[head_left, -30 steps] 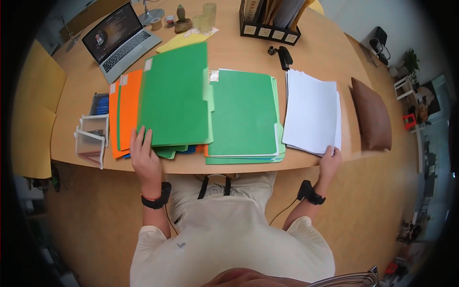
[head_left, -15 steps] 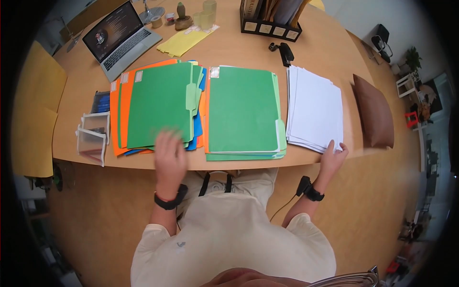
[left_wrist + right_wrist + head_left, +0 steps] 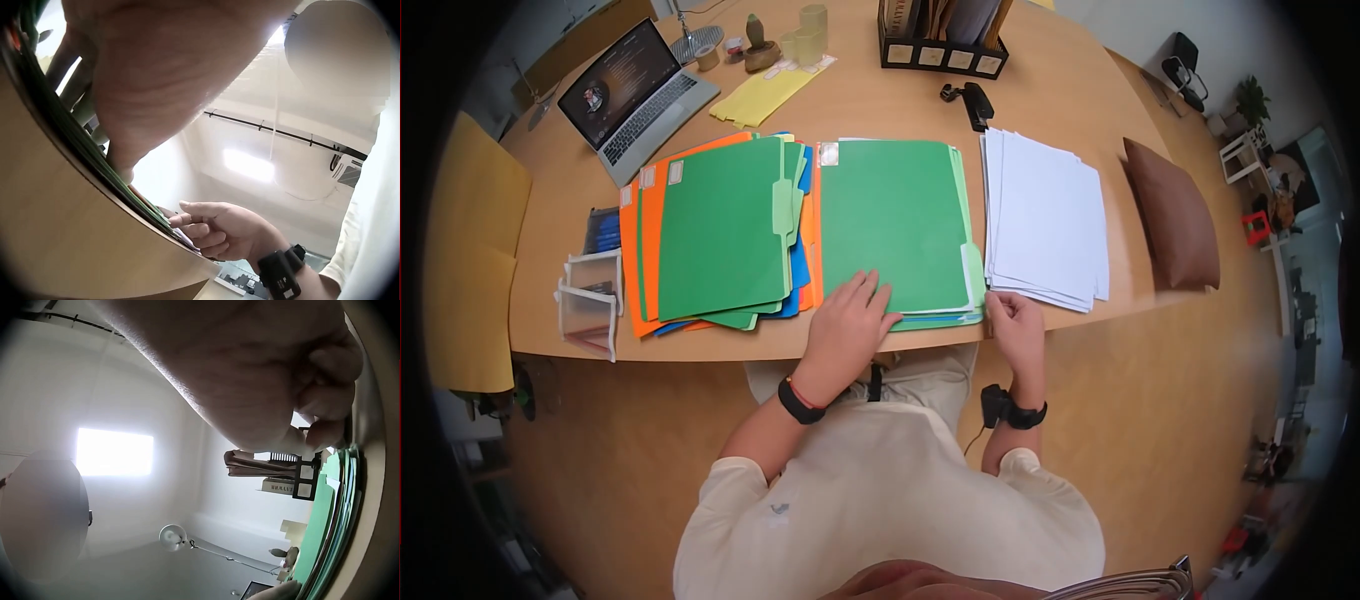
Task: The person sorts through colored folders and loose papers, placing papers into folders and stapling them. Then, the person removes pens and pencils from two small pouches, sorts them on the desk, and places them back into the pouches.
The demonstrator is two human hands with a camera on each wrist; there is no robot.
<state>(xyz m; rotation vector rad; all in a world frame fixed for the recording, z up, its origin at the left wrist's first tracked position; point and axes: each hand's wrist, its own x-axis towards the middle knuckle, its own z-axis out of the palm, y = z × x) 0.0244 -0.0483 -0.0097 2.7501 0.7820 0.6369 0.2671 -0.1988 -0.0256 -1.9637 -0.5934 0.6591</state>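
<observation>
A stack of mostly green file folders [image 3: 895, 230] lies in the middle of the desk, with a label at its top left corner. My left hand [image 3: 840, 340] rests on its lower left corner, fingers spread over the top folder and thumb by the front edge. At the lower right corner is my right hand [image 3: 1018, 328], its fingers loosely bent and fingertips close to the folder edges. In the left wrist view that right hand [image 3: 228, 230] has its thumb extended above the bent fingers. A stack of white paper [image 3: 1045, 220] lies just beyond it.
Green, orange and blue folders [image 3: 720, 225] lie fanned at left, beside zip pouches [image 3: 590, 300]. Behind are a laptop [image 3: 640, 110], yellow sheets [image 3: 770, 92], a black stapler [image 3: 976, 105] and a file holder [image 3: 945, 55]. A brown cushion [image 3: 1170, 215] sits at right.
My left hand lowered a green folder onto the left pile, let it go and moved right to the middle stack. My right hand left the white paper and moved left to the middle stack's corner.
</observation>
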